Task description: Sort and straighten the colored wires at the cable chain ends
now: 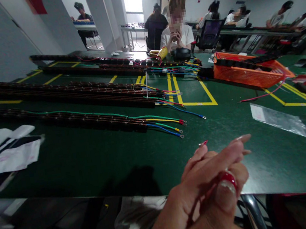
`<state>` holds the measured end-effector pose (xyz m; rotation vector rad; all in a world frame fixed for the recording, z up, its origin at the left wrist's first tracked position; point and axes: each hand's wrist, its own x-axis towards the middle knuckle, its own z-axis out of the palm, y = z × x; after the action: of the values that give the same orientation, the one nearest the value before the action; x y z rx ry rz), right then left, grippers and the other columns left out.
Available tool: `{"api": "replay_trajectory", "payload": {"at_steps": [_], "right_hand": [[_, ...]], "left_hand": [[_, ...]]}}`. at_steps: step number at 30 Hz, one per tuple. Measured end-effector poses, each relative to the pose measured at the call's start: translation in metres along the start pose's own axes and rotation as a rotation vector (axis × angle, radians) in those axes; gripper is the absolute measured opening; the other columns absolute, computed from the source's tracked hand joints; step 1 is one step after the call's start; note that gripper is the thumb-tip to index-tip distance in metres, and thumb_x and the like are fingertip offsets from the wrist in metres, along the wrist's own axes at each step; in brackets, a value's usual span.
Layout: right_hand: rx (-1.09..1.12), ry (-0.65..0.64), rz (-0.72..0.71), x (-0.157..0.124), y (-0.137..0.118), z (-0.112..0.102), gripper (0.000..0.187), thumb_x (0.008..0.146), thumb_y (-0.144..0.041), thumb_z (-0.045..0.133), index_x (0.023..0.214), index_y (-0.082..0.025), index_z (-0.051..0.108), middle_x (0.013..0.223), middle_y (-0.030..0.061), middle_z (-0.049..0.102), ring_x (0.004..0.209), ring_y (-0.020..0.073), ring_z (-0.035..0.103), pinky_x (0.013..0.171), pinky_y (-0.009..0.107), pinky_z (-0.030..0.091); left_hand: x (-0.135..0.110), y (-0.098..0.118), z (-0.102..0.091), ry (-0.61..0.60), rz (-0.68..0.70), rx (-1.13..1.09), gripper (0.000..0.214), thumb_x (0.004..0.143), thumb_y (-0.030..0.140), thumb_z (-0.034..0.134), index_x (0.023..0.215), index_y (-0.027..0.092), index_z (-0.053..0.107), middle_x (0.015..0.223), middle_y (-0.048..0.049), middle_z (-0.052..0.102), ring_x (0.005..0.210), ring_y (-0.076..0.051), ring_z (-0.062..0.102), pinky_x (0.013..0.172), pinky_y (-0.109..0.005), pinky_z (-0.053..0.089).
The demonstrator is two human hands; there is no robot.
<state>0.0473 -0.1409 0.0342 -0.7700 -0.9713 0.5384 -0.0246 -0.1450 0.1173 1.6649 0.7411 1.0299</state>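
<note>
My two hands meet at the near table edge, low in the view. My left hand (205,164) reaches in from the lower left with a bracelet on the wrist, its long-nailed fingers lying together and pointing right. My right hand (224,199) sits under it, thumb pressed against it. Both are closed on a thin red wire (196,209) that runs between them. A red sleeve shows at the thumb, and a red-sleeved terminal (204,143) pokes out past the left fingers. The right fingers are hidden.
Long dark strips with coloured wire tails (168,125) lie across the green table (91,164). White packets (11,157) lie at the left, a clear plastic bag (280,119) at the right, and an orange basket (246,73) beyond it. Other people sit at the far tables.
</note>
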Motion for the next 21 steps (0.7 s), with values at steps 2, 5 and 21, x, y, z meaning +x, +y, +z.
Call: {"api": "replay_trajectory", "payload": {"at_steps": [2,5,21], "right_hand": [[0.121,0.058,-0.032,0.015,-0.006,0.003,0.023,0.081,-0.035,0.062,0.082,-0.027,0.04,0.072,-0.0075,0.054,0.06,0.0115,0.054,0.058,0.027,0.046],[0.191,0.135,-0.07,0.038,-0.012,-0.003,0.031,0.07,-0.016,0.07,0.078,-0.024,0.041,0.07,-0.0089,0.053,0.078,0.0095,0.057,0.079,0.027,0.046],[0.095,0.233,-0.168,0.088,-0.017,-0.082,0.047,0.048,-0.002,0.079,0.076,-0.021,0.045,0.074,-0.0135,0.049,0.047,0.0021,0.046,0.058,0.021,0.058]], "left_hand": [[0.009,-0.002,-0.008,-0.002,0.032,0.109,0.043,0.095,0.035,0.03,0.137,0.029,0.04,0.126,-0.0053,0.059,0.113,-0.02,0.057,0.096,-0.039,0.047],[0.026,-0.017,-0.021,0.011,0.226,0.454,0.039,0.095,0.027,0.033,0.131,0.024,0.046,0.125,-0.0058,0.06,0.113,-0.017,0.055,0.097,-0.036,0.044],[0.067,-0.047,-0.005,-0.449,1.04,1.223,0.028,0.089,0.006,0.038,0.099,0.015,0.062,0.064,-0.0006,0.057,0.068,-0.013,0.055,0.063,-0.029,0.031]]}}
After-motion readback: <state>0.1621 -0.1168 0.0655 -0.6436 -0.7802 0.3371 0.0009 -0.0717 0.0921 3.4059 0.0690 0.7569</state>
